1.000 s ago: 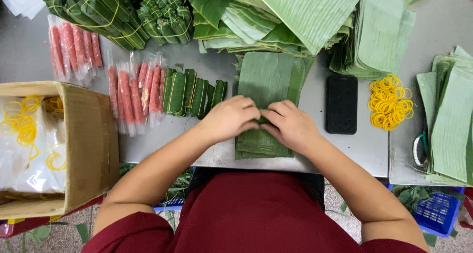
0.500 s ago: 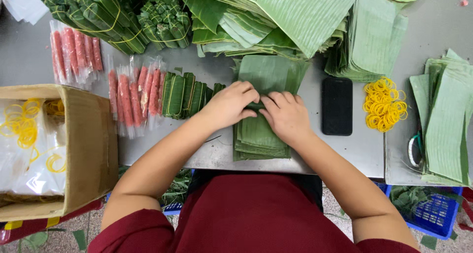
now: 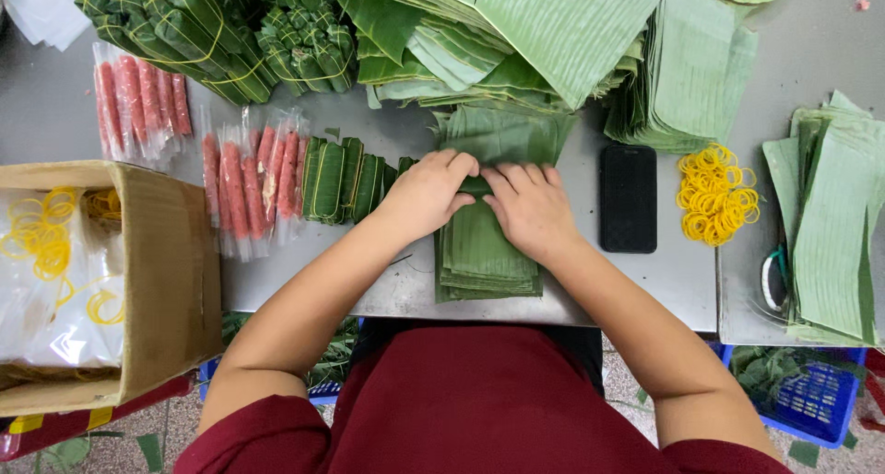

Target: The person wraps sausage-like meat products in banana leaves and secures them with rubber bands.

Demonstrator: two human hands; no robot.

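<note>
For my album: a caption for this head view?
Both hands, left hand and right hand, press a folded banana leaf stack on the table.

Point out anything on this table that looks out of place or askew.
A black phone lies flat among the food-wrapping supplies, between the leaf stack under both hands and the loose heap of yellow rubber bands. Otherwise nothing looks spilled or damaged.

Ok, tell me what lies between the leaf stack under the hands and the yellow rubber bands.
In the head view, a black phone lies flat on the table between the leaf stack and the rubber bands.
</note>
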